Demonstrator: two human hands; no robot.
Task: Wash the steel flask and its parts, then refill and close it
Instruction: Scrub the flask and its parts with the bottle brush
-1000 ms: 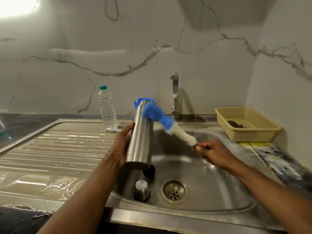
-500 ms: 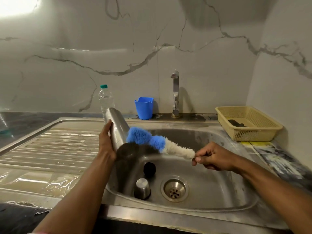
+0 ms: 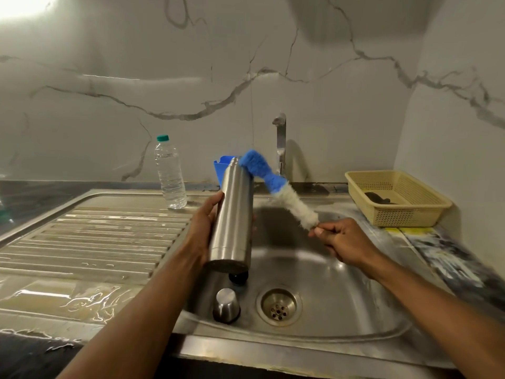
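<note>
Flask: the left hand [image 3: 203, 228] is wrapped round the steel flask [image 3: 232, 214], holding it nearly upright over the sink [image 3: 341, 305], mouth up.
Change: half a second ago the flask lay tipped with its base toward us; now it stands up again, as it did a second ago.
Brush: the right hand [image 3: 341, 243] is closed on the handle of the brush [image 3: 276, 187]; its blue tip touches the flask's neck, outside, not inside.
Parts: the steel cup [image 3: 226, 305] and a black stopper [image 3: 238, 277] lie in the sink near the drain [image 3: 278, 306].
Meaning: I'd judge scrubbing is still under way; refilling from the bottle [image 3: 170, 173] comes later.
</note>
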